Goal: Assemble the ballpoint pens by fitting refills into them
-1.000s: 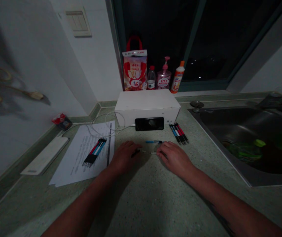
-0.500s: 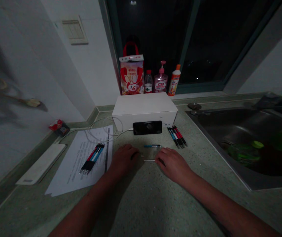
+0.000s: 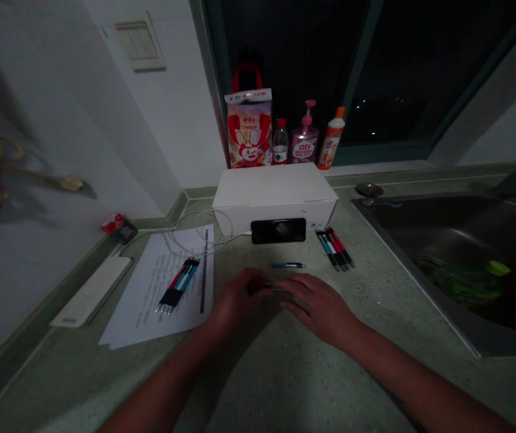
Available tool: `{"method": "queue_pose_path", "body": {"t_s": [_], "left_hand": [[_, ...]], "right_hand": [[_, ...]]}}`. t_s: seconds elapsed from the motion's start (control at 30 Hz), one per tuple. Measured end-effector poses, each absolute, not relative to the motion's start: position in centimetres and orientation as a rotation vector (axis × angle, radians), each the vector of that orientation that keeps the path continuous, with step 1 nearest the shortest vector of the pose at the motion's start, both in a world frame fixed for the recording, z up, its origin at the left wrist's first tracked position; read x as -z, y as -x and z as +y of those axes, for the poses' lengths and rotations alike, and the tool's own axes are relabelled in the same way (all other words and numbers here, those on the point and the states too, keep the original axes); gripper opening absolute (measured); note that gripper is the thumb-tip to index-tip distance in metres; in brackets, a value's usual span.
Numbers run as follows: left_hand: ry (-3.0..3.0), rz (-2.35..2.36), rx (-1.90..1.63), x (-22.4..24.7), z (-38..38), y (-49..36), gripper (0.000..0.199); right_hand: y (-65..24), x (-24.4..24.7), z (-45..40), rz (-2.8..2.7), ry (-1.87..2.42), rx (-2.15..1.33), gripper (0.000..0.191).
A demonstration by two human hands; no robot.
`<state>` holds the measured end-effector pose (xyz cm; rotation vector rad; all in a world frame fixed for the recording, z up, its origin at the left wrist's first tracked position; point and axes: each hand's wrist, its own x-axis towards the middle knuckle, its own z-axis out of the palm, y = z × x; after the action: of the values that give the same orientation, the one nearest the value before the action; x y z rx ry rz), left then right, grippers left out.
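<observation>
Fingers of left hand (image 3: 239, 304) curled around small dark pen part (image 3: 258, 287), located between both hands above speckled green countertop (image 3: 258, 373). Right hand (image 3: 316, 310) with fingers extended toward same part; release or grasp not determinable in dim light. Blue pen (image 3: 287, 264) lying just far of both hands. Pen bundle (image 3: 334, 248) at right; second pen bundle (image 3: 177, 293) on printed paper sheets (image 3: 159, 288) at left. Phone (image 3: 278, 231) propped against white box (image 3: 273, 192).

Matt white cardboard box (image 3: 274, 187), glossy black phone (image 3: 278, 231) against its front, smooth plastic pen (image 3: 287, 264) in front of it, matt paper sheets (image 3: 159, 288) to its left, dull stainless-steel sink (image 3: 438, 228) to its right, speckled stone countertop (image 3: 280, 385) beneath it
</observation>
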<state>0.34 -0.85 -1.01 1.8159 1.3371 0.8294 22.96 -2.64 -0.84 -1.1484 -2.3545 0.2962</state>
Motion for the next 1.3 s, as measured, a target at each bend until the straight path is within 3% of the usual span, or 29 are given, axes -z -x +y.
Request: {"method": "queue_pose_path", "body": {"t_s": [0.13,0.5,0.9,1.2,1.3], "left_hand": [[-1.588,1.160,-0.810,1.1,-2.1,-1.9,0.019],[-1.919,1.256,-0.760,1.2,-1.7,-1.4,0.019],[-2.196,1.275,-0.692,1.1,-1.3,-1.1,0.021],[-2.154,1.273,-0.707,1.9,-0.9,-1.0,0.023],[-2.164,1.255,-0.720,1.9,-1.0,-1.0,0.024]], "right_hand": [[-22.9,0.9,-2.9,-2.358,1.046,-0.371,0.018],[-23.5,1.2,-1.9,-2.137,1.292,-0.408,0.020],[-23.0,1.5,-1.9,-2.085,1.290,-0.613,0.023],[-22.9,1.7,-2.0,-2.022,1.248,-0.622,0.011],[-22.9,1.6,-2.1,-2.019,1.337,-0.638,0.019]]}}
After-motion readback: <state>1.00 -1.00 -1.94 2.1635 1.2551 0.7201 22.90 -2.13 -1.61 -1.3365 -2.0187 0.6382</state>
